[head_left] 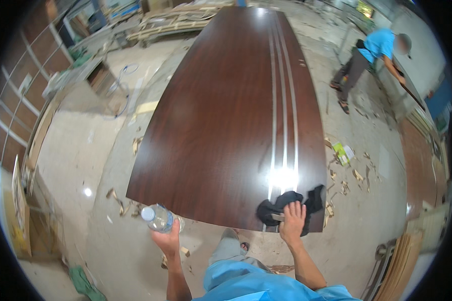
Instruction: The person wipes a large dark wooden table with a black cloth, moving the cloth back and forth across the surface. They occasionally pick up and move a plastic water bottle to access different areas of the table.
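A long dark-brown door panel (221, 115) with three silvery strips along its right side stretches away from me. My left hand (168, 240) is wrapped round a clear plastic bottle (160, 218) with a pale cap, just off the panel's near left corner. On the near right end of the panel, my right hand (293, 221) presses a bunched black cloth (276, 206) against the surface, over the silvery strips. A small flat, light-coloured piece (277, 217) shows at that hand's left side; I cannot make out what it is.
Wood shavings and scraps (345, 187) litter the floor beside the panel, near a green-and-white packet (343, 153). At the far right a person in blue (379, 44) bends over another surface. Stacked boards (397, 271) stand at lower right, and a rack (173, 25) holds timber at the back.
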Demonstrator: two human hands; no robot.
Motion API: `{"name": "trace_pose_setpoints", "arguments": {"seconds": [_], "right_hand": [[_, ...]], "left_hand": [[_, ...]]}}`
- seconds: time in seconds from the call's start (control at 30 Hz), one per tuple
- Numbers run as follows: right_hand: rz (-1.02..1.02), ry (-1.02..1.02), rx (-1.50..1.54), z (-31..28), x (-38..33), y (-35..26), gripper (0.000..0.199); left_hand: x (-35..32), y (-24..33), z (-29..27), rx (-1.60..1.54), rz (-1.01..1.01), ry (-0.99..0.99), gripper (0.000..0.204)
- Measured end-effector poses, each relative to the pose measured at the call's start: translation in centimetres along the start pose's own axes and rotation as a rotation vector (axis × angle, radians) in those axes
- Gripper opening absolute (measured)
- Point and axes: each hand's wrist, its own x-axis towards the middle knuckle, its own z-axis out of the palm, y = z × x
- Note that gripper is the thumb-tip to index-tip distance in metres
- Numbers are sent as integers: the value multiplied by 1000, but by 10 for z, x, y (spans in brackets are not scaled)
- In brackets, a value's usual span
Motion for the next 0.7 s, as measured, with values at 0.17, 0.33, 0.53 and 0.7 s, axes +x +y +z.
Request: {"name": "trace_pose_setpoints", "arguments": {"seconds": [0.17, 0.33, 0.53, 0.7], "right_hand": [[331, 91, 6, -6, -74, 36, 44], [102, 58, 69, -2, -75, -3, 40], [-248, -90, 125, 9, -9, -30, 48], [-102, -35, 46, 15, 44, 32, 42]], "left_hand": [[41, 32, 88, 5, 141, -51, 73], [60, 45, 155, 57, 213, -133, 76], [72, 30, 182, 13, 220, -129, 75], [68, -1, 179, 61, 187, -294, 71]]}}
